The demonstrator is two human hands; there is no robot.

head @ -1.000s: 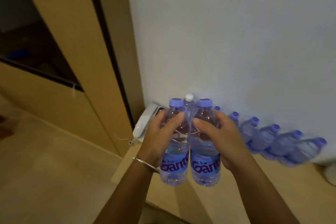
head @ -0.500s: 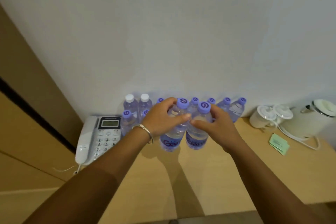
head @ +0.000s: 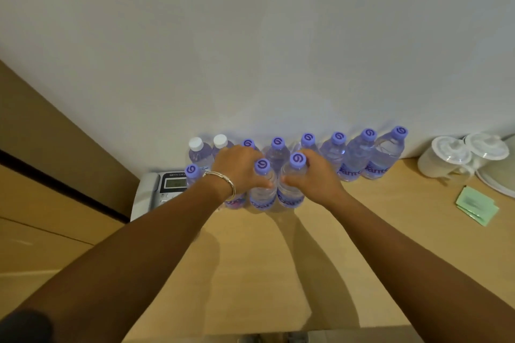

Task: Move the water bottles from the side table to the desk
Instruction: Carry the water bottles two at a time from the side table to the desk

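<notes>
Two clear water bottles with purple caps and blue labels stand side by side on the wooden desk (head: 250,259). My left hand (head: 239,168) grips the left bottle (head: 262,189) around its upper body. My right hand (head: 315,175) grips the right bottle (head: 292,184) the same way. Behind them a row of several more purple-capped bottles (head: 359,156) lines the wall. Two white-capped bottles (head: 199,152) stand at the row's left end. My left wrist partly hides another purple-capped bottle (head: 192,174).
A white desk phone (head: 156,189) sits at the desk's left end. At the right stand two white lidded cups (head: 446,159), part of a white kettle base (head: 498,175) and green packets (head: 476,205). A wooden cabinet (head: 55,161) is on the left.
I turned toward the desk, and both hands carried the two bottles forward and down. They were held in the air before; now they stand on the desk in front of the row.
</notes>
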